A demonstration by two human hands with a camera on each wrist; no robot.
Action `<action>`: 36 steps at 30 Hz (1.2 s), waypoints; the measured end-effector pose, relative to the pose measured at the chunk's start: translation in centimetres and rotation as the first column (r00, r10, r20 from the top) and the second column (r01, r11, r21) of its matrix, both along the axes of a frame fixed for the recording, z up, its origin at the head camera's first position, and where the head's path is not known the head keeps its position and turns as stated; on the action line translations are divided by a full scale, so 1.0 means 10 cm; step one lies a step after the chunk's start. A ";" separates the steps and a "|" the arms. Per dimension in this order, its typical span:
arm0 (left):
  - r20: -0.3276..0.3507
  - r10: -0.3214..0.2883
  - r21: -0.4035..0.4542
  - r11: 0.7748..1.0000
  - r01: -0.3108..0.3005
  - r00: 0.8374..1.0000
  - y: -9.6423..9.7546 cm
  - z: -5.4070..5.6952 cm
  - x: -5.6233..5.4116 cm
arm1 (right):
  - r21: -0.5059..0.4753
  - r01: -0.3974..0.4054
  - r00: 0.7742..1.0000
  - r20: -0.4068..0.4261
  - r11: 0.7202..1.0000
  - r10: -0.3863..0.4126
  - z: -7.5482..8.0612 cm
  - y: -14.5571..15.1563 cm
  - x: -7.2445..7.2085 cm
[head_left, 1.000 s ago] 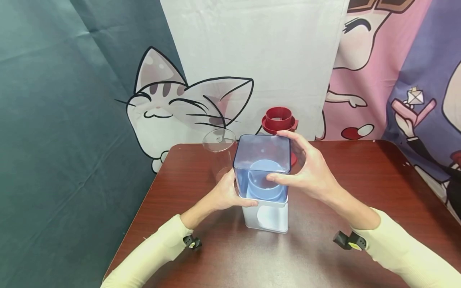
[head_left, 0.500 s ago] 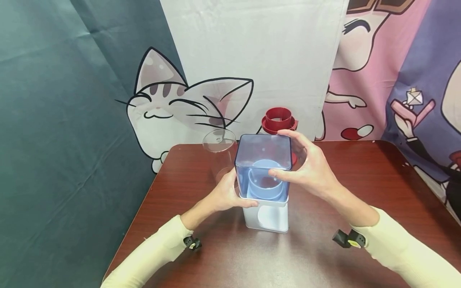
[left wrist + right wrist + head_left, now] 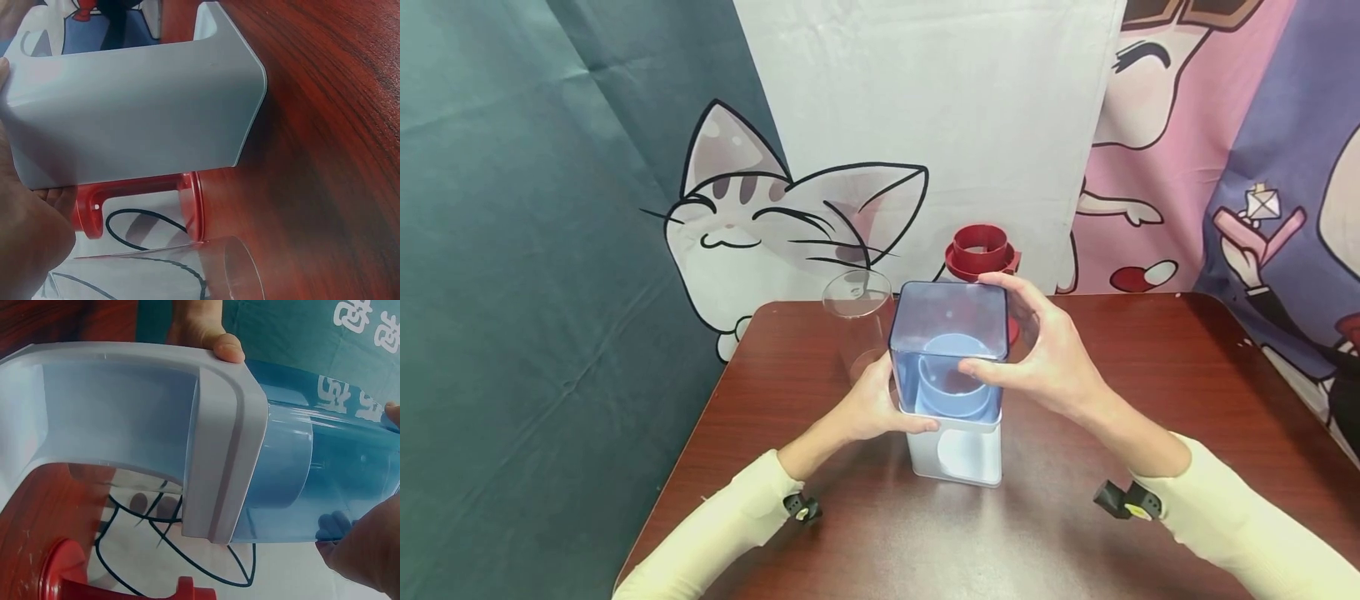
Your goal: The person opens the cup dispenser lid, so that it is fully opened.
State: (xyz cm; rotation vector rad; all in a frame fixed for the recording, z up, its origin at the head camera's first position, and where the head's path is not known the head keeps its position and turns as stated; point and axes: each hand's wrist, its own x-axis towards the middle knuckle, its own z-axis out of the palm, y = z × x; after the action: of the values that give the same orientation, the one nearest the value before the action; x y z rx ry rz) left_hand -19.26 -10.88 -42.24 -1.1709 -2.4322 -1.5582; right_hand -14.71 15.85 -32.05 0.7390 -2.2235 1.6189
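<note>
A white stand (image 3: 921,458) with an open front stands upright on the table. On its top sits a see-through blue square container (image 3: 951,312), and a round collar (image 3: 955,392) shows through its walls. My left hand (image 3: 871,407) grips the stand's upper part from the left, thumb across the front. From the right, my right hand (image 3: 1051,358) holds the blue container between thumb and fingers. The right wrist view shows the container (image 3: 350,469) seated against the stand's thick rim (image 3: 225,456). In the left wrist view, the stand's side wall (image 3: 144,119) hides most of the left fingers.
Behind the left hand stands a clear cylinder (image 3: 853,325). A red stand with a ring top (image 3: 981,254) is at the back, partly hidden by the blue container and right hand. The brown table (image 3: 760,400) meets printed cloth backdrops (image 3: 1000,125) at its far edge.
</note>
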 end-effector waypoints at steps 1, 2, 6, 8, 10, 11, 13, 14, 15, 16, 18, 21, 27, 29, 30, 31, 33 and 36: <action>0.010 0.000 0.003 1.000 0.000 1.000 0.00 0.00 0.00 | -0.005 -0.004 1.000 0.005 1.000 0.004 0.00 0.00 -0.01; 0.018 0.001 0.006 1.000 -0.001 1.000 0.00 0.00 0.01 | -0.010 -0.006 1.000 0.011 1.000 0.006 0.01 0.00 -0.01; 0.036 0.009 0.022 1.000 -0.010 0.999 0.00 0.00 0.01 | -0.013 -0.003 0.999 0.039 1.000 0.003 0.03 0.00 -0.04; 0.037 0.012 0.027 1.000 -0.013 0.999 0.00 0.00 0.01 | -0.010 0.003 0.999 0.048 1.000 -0.002 0.03 0.00 -0.04; 0.037 0.012 0.030 0.999 -0.013 0.999 0.00 0.00 0.01 | -0.010 0.003 0.999 0.051 1.000 -0.002 0.03 0.00 -0.04; 0.036 0.012 0.028 1.000 -0.013 0.999 0.00 0.00 0.01 | -0.011 0.001 0.999 0.049 1.000 0.000 0.03 0.00 -0.04; 0.026 0.010 0.021 1.000 -0.011 1.000 -0.01 -0.01 0.01 | -0.011 0.000 0.999 0.036 1.000 0.001 0.03 0.00 -0.02; 0.017 0.011 0.017 1.000 -0.011 1.000 -0.01 0.00 0.01 | -0.007 0.002 1.000 0.026 1.000 -0.002 0.02 0.00 -0.02; 0.005 0.011 0.014 1.000 -0.011 1.000 -0.01 0.00 0.01 | 0.000 0.004 1.000 0.015 1.000 -0.004 0.02 0.00 -0.01; -0.006 0.012 0.009 1.000 -0.011 1.000 -0.01 0.00 0.01 | 0.005 0.005 1.000 0.006 1.000 -0.005 0.02 0.00 0.00; -0.027 0.013 0.003 1.000 -0.013 1.000 0.00 -0.01 0.01 | 0.013 0.009 1.000 -0.014 1.000 -0.008 0.02 0.00 0.02; -0.034 0.011 -0.002 1.000 -0.011 0.999 0.01 0.00 0.02 | 0.020 0.008 0.999 -0.032 1.000 -0.007 0.02 0.00 0.03; -0.010 0.028 -0.010 1.000 -0.028 1.000 0.02 0.02 0.04 | -0.004 -0.011 1.000 -0.015 1.000 0.011 0.03 0.01 0.01; 0.011 0.032 -0.004 0.999 -0.032 0.999 0.02 0.02 0.05 | -0.012 -0.009 1.000 0.010 1.000 0.009 0.04 0.01 0.00; 0.022 0.031 0.000 1.000 -0.031 0.999 0.02 0.02 0.06 | -0.015 -0.007 1.000 0.021 1.000 0.008 0.03 0.01 -0.01; 0.033 0.027 0.007 1.000 -0.028 0.999 0.02 0.02 0.06 | -0.019 -0.006 0.999 0.032 1.000 0.006 0.03 0.02 -0.02; 0.049 0.017 0.019 1.000 -0.018 0.999 0.03 0.01 0.05 | -0.021 0.000 0.999 0.048 1.000 0.001 0.03 0.02 -0.02; 0.036 0.015 0.015 1.000 -0.015 0.999 0.03 0.01 0.05 | -0.014 0.003 0.999 0.041 1.000 -0.002 0.02 0.03 -0.01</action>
State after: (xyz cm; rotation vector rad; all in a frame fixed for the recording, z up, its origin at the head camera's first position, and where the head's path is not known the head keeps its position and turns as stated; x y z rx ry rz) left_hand -18.80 -10.54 -42.16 -1.1296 -2.4409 -1.6044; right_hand -14.82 16.17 -31.83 0.7049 -2.2384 1.6612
